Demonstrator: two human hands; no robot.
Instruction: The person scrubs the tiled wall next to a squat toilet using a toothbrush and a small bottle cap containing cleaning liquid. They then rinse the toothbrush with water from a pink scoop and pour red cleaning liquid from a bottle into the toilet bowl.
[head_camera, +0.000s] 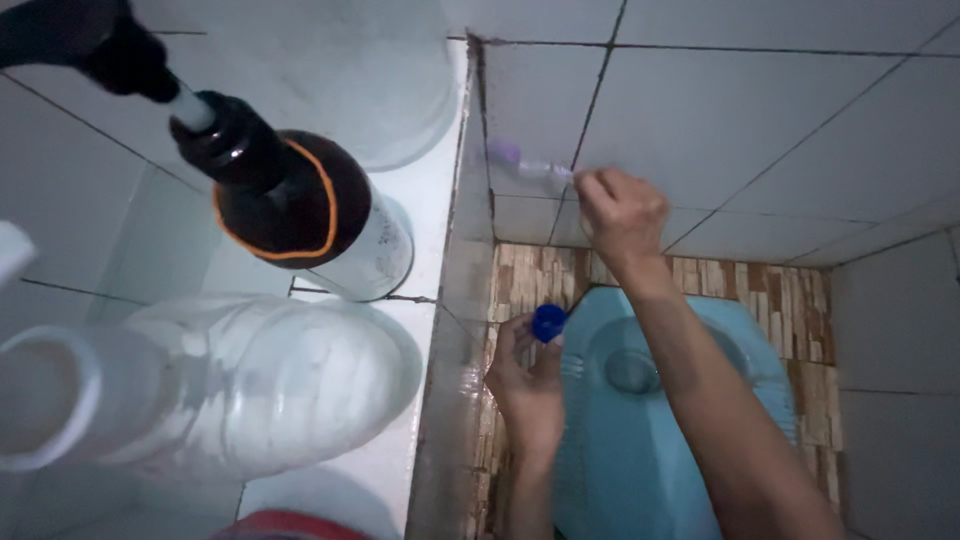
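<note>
The right hand (620, 215) grips a small brush (525, 167) against the wall tiles (760, 120), above the blue squat toilet (640, 440). The left hand (525, 385) pinches a blue cap (548, 322) at the toilet's left rim. Left of the toilet, a ledge (425, 210) holds a brown pump bottle (290, 205) and a clear bottle (220, 385).

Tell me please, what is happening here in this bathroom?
A person leans over a blue squat toilet. The right hand holds a small brush with a purple end against the tiled wall, near the corner grout. The left hand holds a small bottle with a blue cap low beside the toilet. On the ledge stand a dark brown pump bottle and a white container.
</note>
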